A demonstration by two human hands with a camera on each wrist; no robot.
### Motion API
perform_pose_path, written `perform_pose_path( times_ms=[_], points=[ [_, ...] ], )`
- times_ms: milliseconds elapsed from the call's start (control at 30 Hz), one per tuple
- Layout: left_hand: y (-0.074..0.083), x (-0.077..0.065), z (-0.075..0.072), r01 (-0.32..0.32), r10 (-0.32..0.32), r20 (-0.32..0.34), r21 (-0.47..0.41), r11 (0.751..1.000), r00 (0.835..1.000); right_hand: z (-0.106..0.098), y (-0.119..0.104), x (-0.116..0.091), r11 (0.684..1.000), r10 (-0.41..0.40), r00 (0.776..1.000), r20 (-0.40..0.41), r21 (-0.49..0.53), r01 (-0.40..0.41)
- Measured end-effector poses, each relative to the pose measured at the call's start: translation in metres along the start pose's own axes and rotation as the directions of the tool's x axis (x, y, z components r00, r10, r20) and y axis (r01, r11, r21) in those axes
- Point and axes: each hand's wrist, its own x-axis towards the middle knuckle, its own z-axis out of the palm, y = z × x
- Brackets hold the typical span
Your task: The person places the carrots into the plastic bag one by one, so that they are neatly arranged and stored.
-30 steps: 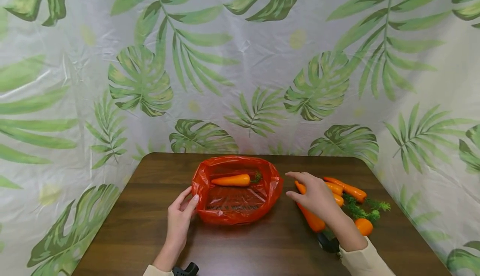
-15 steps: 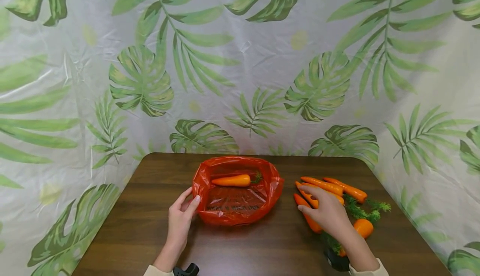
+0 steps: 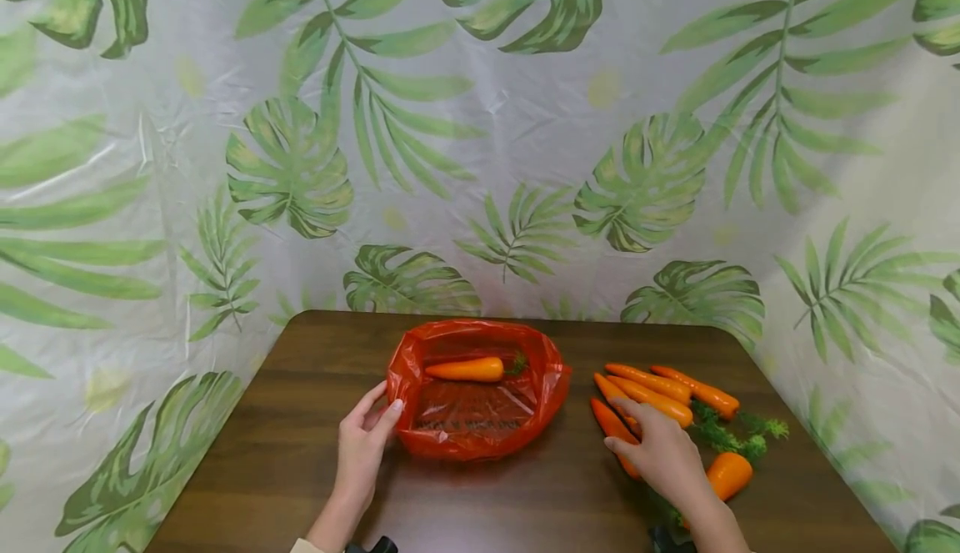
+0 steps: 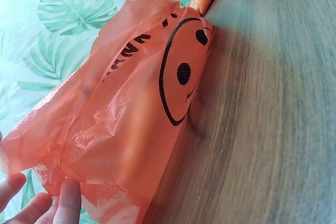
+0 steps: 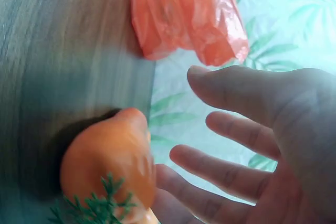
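A red plastic bag [image 3: 480,446] stands on the table with its mouth spread wide, and one orange carrot [image 3: 465,369] with a green top lies inside. My left hand [image 3: 363,444] holds the bag's left rim; in the left wrist view, the fingertips [image 4: 68,203] are at the edge of the bag [image 4: 121,129], which has a black printed face. Over the pile of carrots at the right hovers my right hand [image 3: 663,453], fingers spread, nearest to a carrot [image 3: 609,421] pointing up-left. The right wrist view has that hand [image 5: 283,129] beside a carrot [image 5: 105,161], holding nothing.
Several more carrots [image 3: 656,403] with leafy green tops [image 3: 750,436] lie in a loose group on the table's right side. A carrot's thick end [image 3: 731,474] shows beside my right wrist. Behind the brown wooden table [image 3: 300,386] hangs a leaf-patterned sheet [image 3: 517,144].
My right hand has drawn back from beside the bag, moving right and down to above the carrots. My left hand stays at the bag's rim. The whole view has shifted slightly.
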Motion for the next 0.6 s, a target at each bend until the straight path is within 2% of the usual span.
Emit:
perform_pose_path(
  times_ms=[300,600],
  points=[
    [-0.003,0.002,0.000,-0.015,0.015,-0.003,0.014,1.000,1.000,0.010,-0.001,0.001,0.996,0.050,0.999,0.013,-0.072,-0.049],
    [-0.005,0.002,-0.001,-0.012,0.012,0.010,0.014,1.000,1.000,0.015,0.004,0.000,1.000,0.019,1.000,0.006,0.000,-0.019]
  ],
)
